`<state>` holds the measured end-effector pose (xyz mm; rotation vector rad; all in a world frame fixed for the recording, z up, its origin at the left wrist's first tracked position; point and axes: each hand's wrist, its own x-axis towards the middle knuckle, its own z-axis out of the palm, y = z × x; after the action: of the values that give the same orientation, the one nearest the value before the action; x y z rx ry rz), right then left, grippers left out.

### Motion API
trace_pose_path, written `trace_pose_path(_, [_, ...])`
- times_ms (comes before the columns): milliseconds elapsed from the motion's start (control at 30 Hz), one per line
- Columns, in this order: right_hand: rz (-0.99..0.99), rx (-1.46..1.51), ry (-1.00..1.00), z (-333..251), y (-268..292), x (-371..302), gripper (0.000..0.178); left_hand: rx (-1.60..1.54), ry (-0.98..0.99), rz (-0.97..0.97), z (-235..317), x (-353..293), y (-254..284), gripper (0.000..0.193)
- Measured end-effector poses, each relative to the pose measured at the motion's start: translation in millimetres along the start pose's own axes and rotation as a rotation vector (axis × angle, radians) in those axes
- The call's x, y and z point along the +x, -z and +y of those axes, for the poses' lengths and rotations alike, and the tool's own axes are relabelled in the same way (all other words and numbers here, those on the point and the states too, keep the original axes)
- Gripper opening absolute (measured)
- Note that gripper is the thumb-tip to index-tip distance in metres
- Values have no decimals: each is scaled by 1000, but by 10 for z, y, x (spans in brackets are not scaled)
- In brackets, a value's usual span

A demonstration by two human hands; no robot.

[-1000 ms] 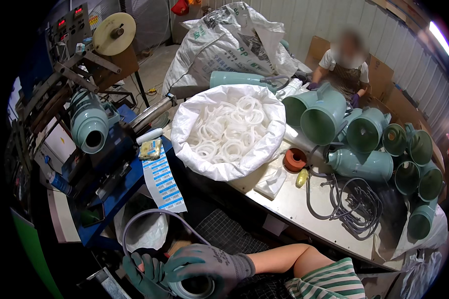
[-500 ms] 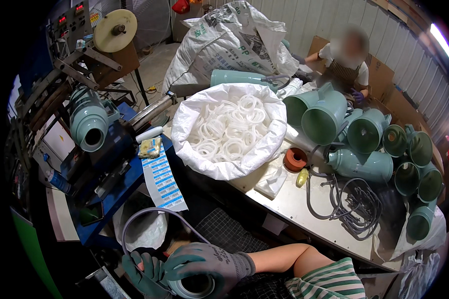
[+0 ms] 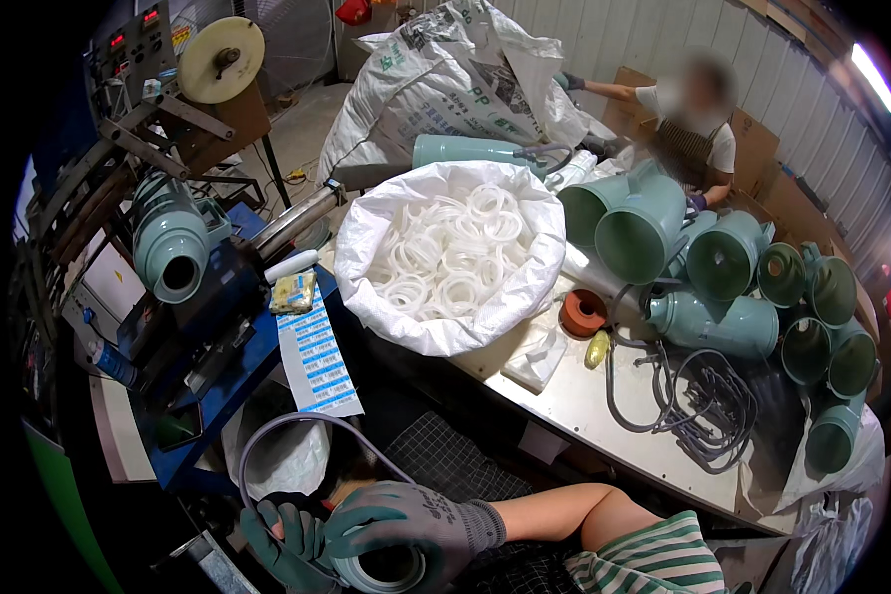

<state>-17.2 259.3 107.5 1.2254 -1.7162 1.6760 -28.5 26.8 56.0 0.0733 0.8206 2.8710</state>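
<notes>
At the bottom of the view, my right hand (image 3: 411,525), in a grey and green work glove, curls over a pale green plastic housing. The round mouth of this housing (image 3: 391,566) faces up; the rest is hidden by the gloves and the frame edge. Beside it, my left hand (image 3: 292,544), gloved alike, has its fingers closed round a grey tube (image 3: 257,441). The tube arches up from that hand and comes down behind my right hand. A bare fingertip pokes through the left glove.
Ahead stands a white sack (image 3: 366,287) of translucent rings (image 3: 455,252). Green housings (image 3: 728,257) and coiled grey tubing (image 3: 708,411) lie on the white table (image 3: 564,411) at right. A machine (image 3: 173,233) holds another housing at left. A co-worker (image 3: 698,148) sits beyond.
The co-worker has stretched an arm out to the large white bag at the back. My hands have barely moved, keeping hold of the housing and the tube. The view has shifted slightly.
</notes>
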Motion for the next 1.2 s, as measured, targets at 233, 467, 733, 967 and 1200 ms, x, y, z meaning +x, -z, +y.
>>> trace_pose_path(233, [59,31,37,5,21,-8,60,-12,-61,207,-28,41,-127,33])
trace_pose_path(467, [484,349,-624,459,192,-144,69,-55,52,237,129,-11,-130,42])
trace_pose_path(733, [434,1097,-936,1059,-257,-336,55,1269,-838,454,6,-182,-358,42])
trace_pose_path(967, [465,1265,-994,973,-284,-370,50,857,230,359,-16,-856,-550,68])
trace_pose_path(1200, [276,760,-1025,789,-186,-200,43,1330,-413,-413,43,-700,-450,54])
